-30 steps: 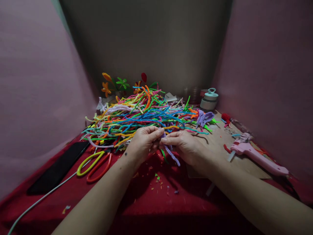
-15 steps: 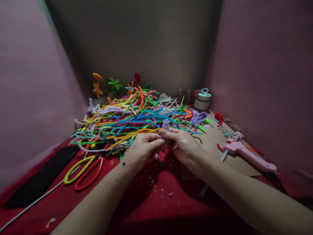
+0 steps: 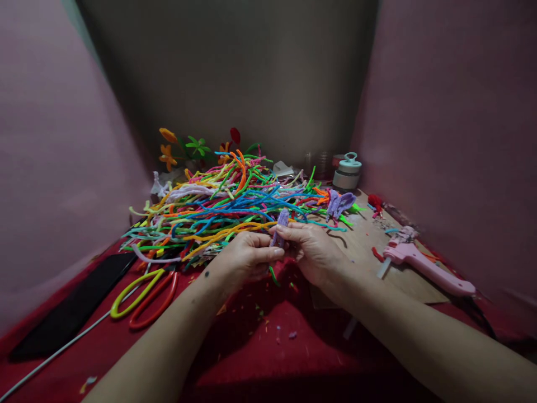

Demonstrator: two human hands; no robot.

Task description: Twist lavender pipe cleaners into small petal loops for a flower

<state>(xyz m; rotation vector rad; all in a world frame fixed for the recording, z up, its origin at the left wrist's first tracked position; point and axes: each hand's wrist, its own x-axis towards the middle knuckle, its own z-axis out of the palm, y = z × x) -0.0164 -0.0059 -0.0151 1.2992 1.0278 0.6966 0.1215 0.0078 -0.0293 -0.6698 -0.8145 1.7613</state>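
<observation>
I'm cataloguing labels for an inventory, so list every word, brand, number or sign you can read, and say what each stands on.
None: no text can be read in this view.
Purple piece: no lettering visible.
Pink glue gun: no legible marking.
Container with the teal top: too small and dim to tell whether its pale side bears print.

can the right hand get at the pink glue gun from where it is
Probably yes: the pink glue gun lies out to the right of the right hand, and nothing seems to cover its handle. The fingers are holding a purple fuzzy piece, though, so they'd likely need freeing first.
</observation>
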